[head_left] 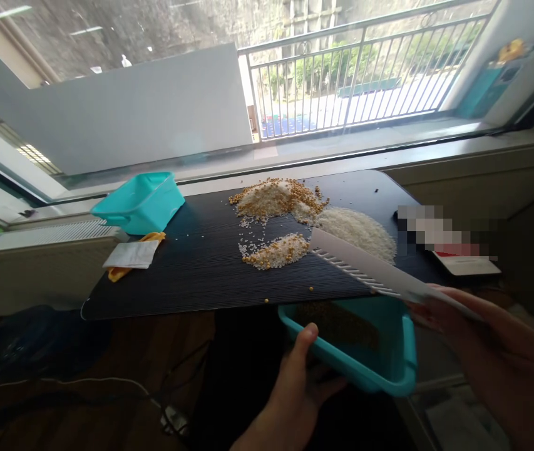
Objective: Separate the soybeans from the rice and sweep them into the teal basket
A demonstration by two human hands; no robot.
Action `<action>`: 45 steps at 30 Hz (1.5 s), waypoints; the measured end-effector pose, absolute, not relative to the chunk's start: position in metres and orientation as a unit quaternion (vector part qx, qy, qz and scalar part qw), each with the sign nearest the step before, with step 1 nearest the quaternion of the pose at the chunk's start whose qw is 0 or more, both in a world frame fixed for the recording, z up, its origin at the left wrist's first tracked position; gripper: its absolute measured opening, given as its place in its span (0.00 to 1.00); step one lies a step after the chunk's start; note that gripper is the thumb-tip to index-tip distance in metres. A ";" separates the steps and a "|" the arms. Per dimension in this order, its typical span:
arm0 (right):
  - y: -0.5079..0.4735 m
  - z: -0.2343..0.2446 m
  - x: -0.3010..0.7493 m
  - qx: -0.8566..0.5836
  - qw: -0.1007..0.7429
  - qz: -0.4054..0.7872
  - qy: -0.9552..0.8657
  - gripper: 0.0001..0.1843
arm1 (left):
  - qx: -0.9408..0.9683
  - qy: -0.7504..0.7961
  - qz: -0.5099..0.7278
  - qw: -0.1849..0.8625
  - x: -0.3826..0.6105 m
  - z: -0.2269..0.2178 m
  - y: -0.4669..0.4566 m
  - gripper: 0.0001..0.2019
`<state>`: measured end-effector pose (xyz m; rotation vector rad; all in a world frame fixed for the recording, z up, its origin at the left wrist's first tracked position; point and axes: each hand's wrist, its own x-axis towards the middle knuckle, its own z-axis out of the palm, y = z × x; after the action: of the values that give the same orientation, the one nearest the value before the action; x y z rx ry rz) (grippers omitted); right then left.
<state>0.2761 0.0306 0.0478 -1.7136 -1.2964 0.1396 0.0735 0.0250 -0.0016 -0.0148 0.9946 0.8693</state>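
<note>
My left hand [295,394] grips the near side of a teal plastic bin [365,369], thumb over its rim, just below the table's front edge. Dark grainy stuff lies inside; its kind is unclear. In my right hand [477,332] is a white comb-like strip [360,266] with slanted teeth, reaching over the table. Its tip is next to a small heap of rice mixed with yellow beans [278,252]. Behind that sits a larger mixed heap [269,199]. A pile of white rice [355,232] lies beyond the strip. Few loose beans [311,289] lie near the edge.
The black tabletop [191,269] stands against a window. At its left are another teal bin [142,203] and a white pad on a yellow cloth [133,254]. A blurred-out object [466,266] sits at right. Cables [121,381] run along the floor.
</note>
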 end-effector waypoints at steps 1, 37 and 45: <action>0.031 0.053 0.269 -0.687 0.494 0.076 -0.528 0.14 | -0.008 0.466 0.408 0.785 0.074 0.000 0.025 0.23; 0.062 0.073 0.218 -0.476 0.475 0.029 -0.740 0.08 | -0.028 0.480 0.451 0.752 -0.008 -0.008 -0.001 0.32; 0.080 0.077 0.205 -0.470 0.453 0.041 -0.756 0.08 | -0.018 0.473 0.459 0.752 -0.010 -0.012 -0.003 0.32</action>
<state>0.2053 0.0804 0.0772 -1.1614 -1.8673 0.1008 -0.0101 -0.0029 -0.0116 -0.0385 1.0326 1.0013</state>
